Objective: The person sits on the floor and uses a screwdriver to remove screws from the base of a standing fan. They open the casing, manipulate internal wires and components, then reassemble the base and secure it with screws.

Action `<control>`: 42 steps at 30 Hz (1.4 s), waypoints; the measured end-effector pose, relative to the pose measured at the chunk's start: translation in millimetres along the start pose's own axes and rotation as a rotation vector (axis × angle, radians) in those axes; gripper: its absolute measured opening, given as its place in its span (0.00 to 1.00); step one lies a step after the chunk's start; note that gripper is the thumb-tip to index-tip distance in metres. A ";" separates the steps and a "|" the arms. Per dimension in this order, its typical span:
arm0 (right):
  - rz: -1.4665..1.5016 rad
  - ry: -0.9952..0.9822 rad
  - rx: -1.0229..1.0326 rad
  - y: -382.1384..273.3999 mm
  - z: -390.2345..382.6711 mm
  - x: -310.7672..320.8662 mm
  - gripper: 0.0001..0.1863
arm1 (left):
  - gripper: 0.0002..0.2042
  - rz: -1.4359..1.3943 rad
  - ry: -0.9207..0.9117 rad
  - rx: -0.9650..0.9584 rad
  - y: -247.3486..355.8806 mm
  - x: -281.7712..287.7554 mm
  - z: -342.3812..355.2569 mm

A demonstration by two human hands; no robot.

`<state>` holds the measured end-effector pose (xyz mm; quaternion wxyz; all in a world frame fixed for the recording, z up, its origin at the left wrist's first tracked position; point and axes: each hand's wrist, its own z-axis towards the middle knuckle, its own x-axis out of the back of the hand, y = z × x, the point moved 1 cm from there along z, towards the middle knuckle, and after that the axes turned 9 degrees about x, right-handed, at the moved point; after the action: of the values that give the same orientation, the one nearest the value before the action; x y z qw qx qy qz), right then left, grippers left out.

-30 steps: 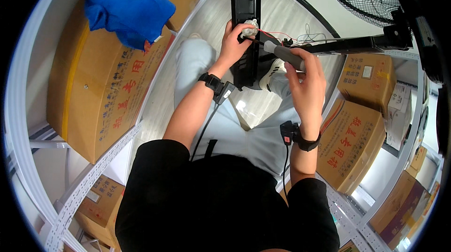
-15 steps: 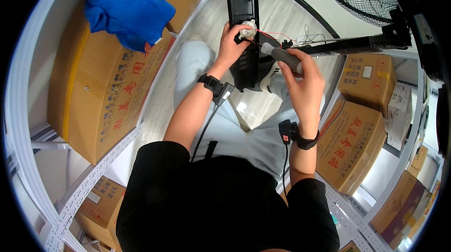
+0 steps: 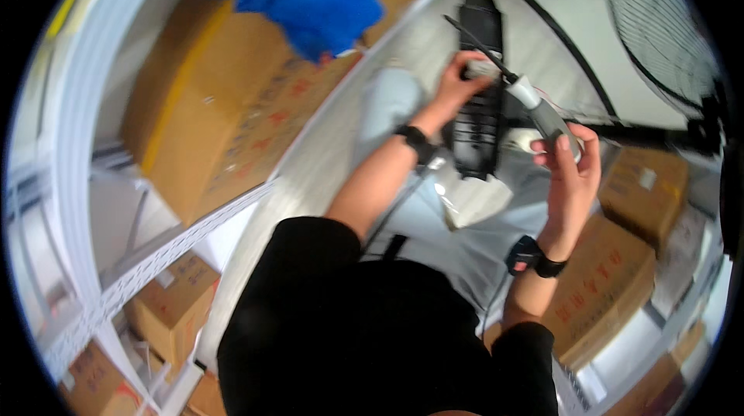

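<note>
Right hand (image 3: 575, 172): the fingers and thumb close on the butt end of a grey-handled screwdriver (image 3: 525, 92) with a white collar and a long dark shaft. Left hand (image 3: 457, 92): the fingers appear curled around a rounded, pale component (image 3: 485, 69), its details blurred, set against a long black plastic housing (image 3: 477, 123). The screwdriver lies between the two hands, its shaft passing in front of the housing's upper part; whether shaft and housing touch cannot be told. Because the handle is held only at its end, the tip could plausibly wander and scratch the housing or jab the left hand; a loosened left grip could let the component shift. The screwdriver's long axis runs diagonally, the tip pointing forward and leftward past the housing's left edge. The housing's own long axis runs almost straight away from the wearer. Farther out: light-blue trouser legs (image 3: 387, 118), a pale floor (image 3: 329, 135), a large brown cardboard carton (image 3: 194, 137) at left, a crumpled blue cloth (image 3: 310, 1) above it, smaller brown cartons (image 3: 645, 187) at right, and a black wire fan cage (image 3: 659, 29) beyond.
</note>
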<state>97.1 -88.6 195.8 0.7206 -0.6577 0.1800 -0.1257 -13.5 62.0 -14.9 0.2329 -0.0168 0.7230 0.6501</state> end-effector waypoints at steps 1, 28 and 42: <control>-0.012 -0.053 -0.023 5.1 1.1 -11.0 0.15 | 0.18 0.074 0.008 -0.068 -4.7 0.8 3.3; -0.141 -0.763 0.172 108.5 12.2 -320.6 0.17 | 0.15 0.000 0.041 -0.078 34.4 29.4 -9.9; -0.022 -0.698 0.046 98.8 20.1 -299.0 0.17 | 0.16 0.001 0.072 -0.124 21.0 24.9 -2.4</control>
<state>-170.0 64.7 127.2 0.7519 -0.6465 -0.0872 0.0952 -43.3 69.8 -4.2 0.2051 -0.0543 0.6894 0.6926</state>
